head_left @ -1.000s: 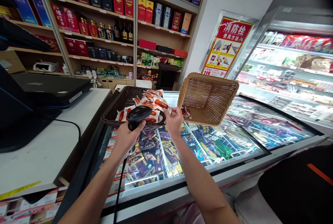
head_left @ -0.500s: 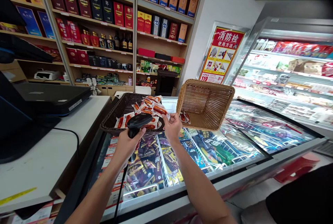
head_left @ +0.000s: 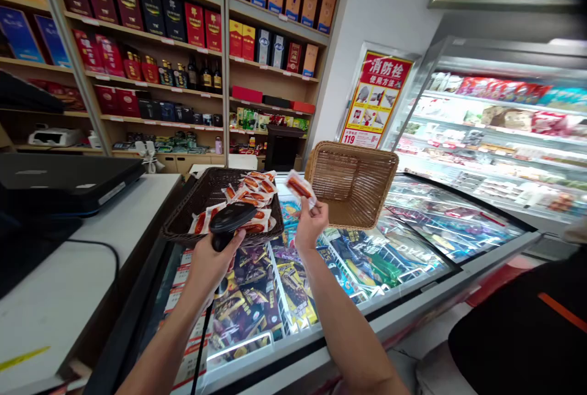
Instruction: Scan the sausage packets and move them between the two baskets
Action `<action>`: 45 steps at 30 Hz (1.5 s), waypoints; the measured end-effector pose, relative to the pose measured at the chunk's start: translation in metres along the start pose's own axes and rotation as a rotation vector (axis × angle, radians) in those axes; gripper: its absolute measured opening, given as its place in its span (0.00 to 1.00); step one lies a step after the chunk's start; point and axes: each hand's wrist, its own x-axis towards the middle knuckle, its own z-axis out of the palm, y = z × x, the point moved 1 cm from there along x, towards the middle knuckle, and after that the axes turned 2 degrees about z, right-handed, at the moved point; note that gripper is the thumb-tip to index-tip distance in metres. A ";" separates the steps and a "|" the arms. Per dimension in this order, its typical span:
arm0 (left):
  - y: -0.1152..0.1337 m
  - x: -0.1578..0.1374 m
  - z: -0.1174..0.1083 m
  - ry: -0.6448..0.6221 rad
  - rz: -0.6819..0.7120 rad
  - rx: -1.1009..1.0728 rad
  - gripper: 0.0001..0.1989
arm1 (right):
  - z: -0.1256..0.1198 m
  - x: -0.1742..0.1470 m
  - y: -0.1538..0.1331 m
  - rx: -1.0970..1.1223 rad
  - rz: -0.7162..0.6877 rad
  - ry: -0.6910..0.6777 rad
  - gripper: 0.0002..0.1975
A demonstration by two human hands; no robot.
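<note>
My left hand [head_left: 211,263] is wrapped round the handle of a black barcode scanner [head_left: 233,216], its head over the near edge of a dark brown wicker basket [head_left: 183,214]. Several packaged sausages [head_left: 257,190] in clear wrappers lie inside that basket. Between the thumb and fingers of my right hand [head_left: 312,225] is one packaged sausage [head_left: 300,188], raised in the gap between the two baskets. Right of it, a light tan wicker basket [head_left: 353,184] stands tilted with its opening toward me; my hand partly hides its lower left corner.
Both baskets rest on a glass-topped chest freezer [head_left: 284,303] full of packaged goods. A white counter [head_left: 68,285] with a black device [head_left: 68,184] is at left. The scanner cable [head_left: 200,346] hangs toward me. A person in dark clothing [head_left: 518,328] is at lower right.
My right hand has lifted one packaged sausage out of the dark basket and moved it right. My left hand still holds the scanner over the basket. The view has shifted slightly.
</note>
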 end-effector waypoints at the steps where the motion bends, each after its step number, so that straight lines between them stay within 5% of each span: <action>1: -0.001 0.001 0.000 0.006 -0.003 -0.001 0.27 | -0.006 0.014 0.007 -0.004 -0.008 0.106 0.24; 4: -0.005 0.005 0.001 0.028 0.000 -0.037 0.28 | -0.031 0.056 0.026 -0.130 0.026 0.303 0.23; 7: -0.008 0.008 0.000 0.041 -0.014 -0.078 0.27 | -0.050 0.080 0.041 -0.251 0.109 0.331 0.18; 10: -0.004 0.009 -0.003 0.046 -0.044 -0.100 0.26 | -0.053 0.078 0.047 -0.289 0.159 0.289 0.13; 13: 0.003 0.010 -0.010 0.119 -0.081 -0.153 0.24 | -0.043 0.057 0.040 -0.429 0.112 0.235 0.20; 15: 0.006 0.013 -0.016 0.195 -0.101 -0.199 0.24 | -0.031 0.038 0.027 -0.584 -0.054 0.104 0.22; 20: 0.001 0.019 -0.027 0.278 -0.057 -0.286 0.23 | 0.018 -0.011 -0.008 -0.891 -0.410 -0.557 0.13; 23: -0.005 0.021 -0.026 0.274 -0.062 -0.284 0.22 | 0.052 -0.028 -0.016 -1.153 -0.425 -0.743 0.14; 28: -0.008 0.020 -0.020 0.240 -0.074 -0.233 0.20 | 0.089 -0.035 -0.010 -1.432 -0.267 -0.865 0.17; 32: -0.006 0.017 -0.018 0.225 -0.090 -0.222 0.19 | 0.089 -0.036 -0.005 -1.383 -0.265 -0.850 0.19; 37: -0.009 0.016 -0.015 0.194 -0.076 -0.176 0.19 | 0.069 -0.030 -0.014 -1.056 -0.336 -0.800 0.18; 45: -0.011 0.011 -0.007 0.127 -0.021 -0.072 0.20 | -0.010 -0.026 -0.030 -0.557 -0.404 -0.323 0.19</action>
